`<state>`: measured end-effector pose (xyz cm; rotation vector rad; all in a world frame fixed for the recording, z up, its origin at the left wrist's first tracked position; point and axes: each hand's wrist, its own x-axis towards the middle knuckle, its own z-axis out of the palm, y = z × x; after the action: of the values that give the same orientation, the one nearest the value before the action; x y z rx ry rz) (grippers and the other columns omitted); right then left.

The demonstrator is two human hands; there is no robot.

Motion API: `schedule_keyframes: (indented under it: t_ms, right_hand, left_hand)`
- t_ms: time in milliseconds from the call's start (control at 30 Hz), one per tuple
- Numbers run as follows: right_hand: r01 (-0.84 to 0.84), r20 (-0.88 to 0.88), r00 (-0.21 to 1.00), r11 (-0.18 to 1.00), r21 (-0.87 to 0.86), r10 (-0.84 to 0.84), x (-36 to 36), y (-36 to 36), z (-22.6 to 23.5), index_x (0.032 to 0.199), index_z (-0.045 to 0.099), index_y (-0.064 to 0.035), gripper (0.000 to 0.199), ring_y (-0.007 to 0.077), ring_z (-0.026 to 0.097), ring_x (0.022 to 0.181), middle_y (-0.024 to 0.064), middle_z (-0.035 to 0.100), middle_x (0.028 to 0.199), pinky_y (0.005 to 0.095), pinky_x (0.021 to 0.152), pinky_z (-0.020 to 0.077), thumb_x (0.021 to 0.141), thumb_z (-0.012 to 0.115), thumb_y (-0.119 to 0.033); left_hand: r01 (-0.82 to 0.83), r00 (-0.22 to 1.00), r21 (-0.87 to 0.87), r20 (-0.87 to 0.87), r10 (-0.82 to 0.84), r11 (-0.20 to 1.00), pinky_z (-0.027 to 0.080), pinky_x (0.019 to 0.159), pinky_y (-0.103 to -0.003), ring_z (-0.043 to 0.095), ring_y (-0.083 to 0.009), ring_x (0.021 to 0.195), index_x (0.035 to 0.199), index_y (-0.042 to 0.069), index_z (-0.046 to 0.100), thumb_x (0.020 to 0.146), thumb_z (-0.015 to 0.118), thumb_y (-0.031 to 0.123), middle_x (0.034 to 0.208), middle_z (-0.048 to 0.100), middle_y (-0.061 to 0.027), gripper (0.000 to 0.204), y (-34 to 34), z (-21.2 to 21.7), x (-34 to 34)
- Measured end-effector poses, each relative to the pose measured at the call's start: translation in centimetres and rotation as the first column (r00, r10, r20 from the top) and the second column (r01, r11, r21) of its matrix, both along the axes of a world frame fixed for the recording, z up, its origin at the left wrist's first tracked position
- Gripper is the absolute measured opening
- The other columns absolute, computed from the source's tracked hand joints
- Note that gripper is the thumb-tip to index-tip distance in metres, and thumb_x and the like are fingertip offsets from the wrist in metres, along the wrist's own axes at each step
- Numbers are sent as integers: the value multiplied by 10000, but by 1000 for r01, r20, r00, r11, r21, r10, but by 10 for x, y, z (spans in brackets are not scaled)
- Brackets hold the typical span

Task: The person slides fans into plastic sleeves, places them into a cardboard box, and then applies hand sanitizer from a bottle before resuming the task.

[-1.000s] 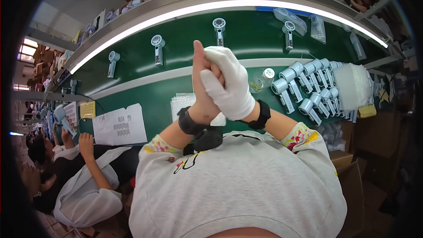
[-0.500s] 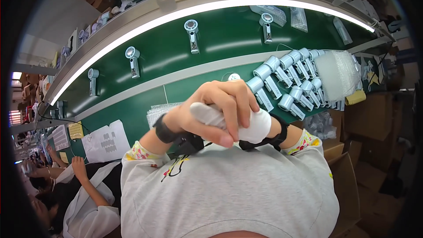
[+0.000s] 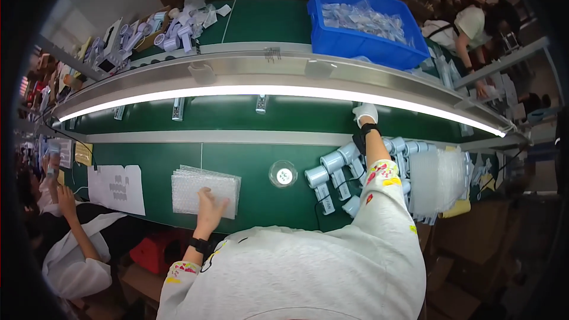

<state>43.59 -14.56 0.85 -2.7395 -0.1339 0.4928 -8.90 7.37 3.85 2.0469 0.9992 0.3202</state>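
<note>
My left hand (image 3: 210, 208) rests bare over a stack of clear bubble-wrap bags (image 3: 188, 192) on the green bench, fingers spread. Stretched far forward, my right hand (image 3: 365, 114) wears a white glove and reaches beneath the lamp bar; its fingertips and whatever they touch are hidden. Along the back panel, the lower ends of handheld fans (image 3: 261, 104) show under the lamp, their heads covered by it. Many light-blue handheld fans (image 3: 323, 185) lie close together by my right forearm, which hides some. Between my arms sits a round clear dish (image 3: 274, 173) with a white disc (image 3: 285, 176).
The bright lamp bar (image 3: 284, 90) crosses the bench. Above it stands a blue bin (image 3: 367, 50) of small plastic bags. At right lies a pile of bubble wrap (image 3: 438, 184); at left, a printed paper sheet (image 3: 127, 201) and a co-worker's arm (image 3: 83, 231).
My hands have separated from in front of my chest. The left moved down onto the bubble-wrap bags; the right went forward under the lamp. The view has tilted, bringing the blue bin into sight.
</note>
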Motion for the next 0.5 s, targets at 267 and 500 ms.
schedule_keyframes:
  t_ms: [267,500]
  right_hand:
    - [763,-743,643,-70,643,186,-75,-26,140,920,530,-16,105,93,456,543,23,497,687,205,449,316,839,545,-82]
    - [-84,-257,896,707,702,362,-323,-20,228,900,583,-18,234,99,502,454,32,550,658,217,423,400,679,652,-56]
  left_hand:
    - [22,999,203,-52,-11,979,402,731,-423,487,-375,846,817,-18,545,851,480,140,844,520,-188,175,0,-32,0]
    - [-79,967,-332,204,153,940,459,622,-305,574,-157,659,858,-11,611,837,576,150,744,619,-103,166,37,-51,19]
